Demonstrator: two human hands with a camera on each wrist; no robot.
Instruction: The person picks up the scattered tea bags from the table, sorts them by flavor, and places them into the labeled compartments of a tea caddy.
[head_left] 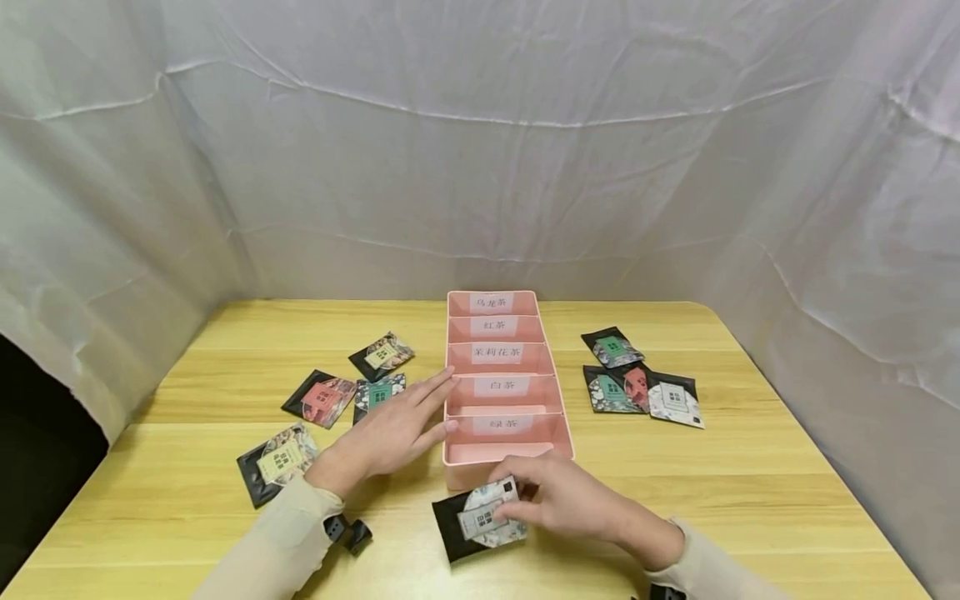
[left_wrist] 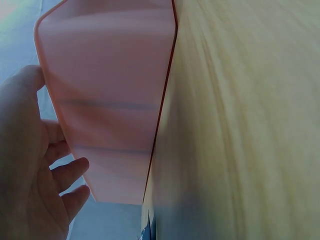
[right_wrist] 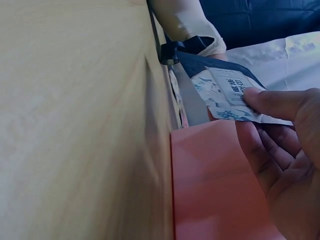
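Note:
A black-and-white tea sachet (head_left: 480,518) with a pale grey label is pinched between the thumb and fingers of my right hand (head_left: 566,500), just in front of a pink compartment box (head_left: 468,477). In the right wrist view the thumb lies over the sachet's label (right_wrist: 231,87). My left hand (head_left: 393,429) rests its fingertips on the box's left rim, fingers extended. The left wrist view shows those fingers along the rim of the box (left_wrist: 110,65). Each compartment carries a white paper label with Chinese characters.
Left of the box lie sachets with yellow (head_left: 279,462), red (head_left: 321,398) and green labels (head_left: 380,392), plus another yellow one (head_left: 382,354). On the right, several sachets (head_left: 675,400) partly overlap. White curtains (head_left: 480,167) enclose the wooden table (head_left: 675,500).

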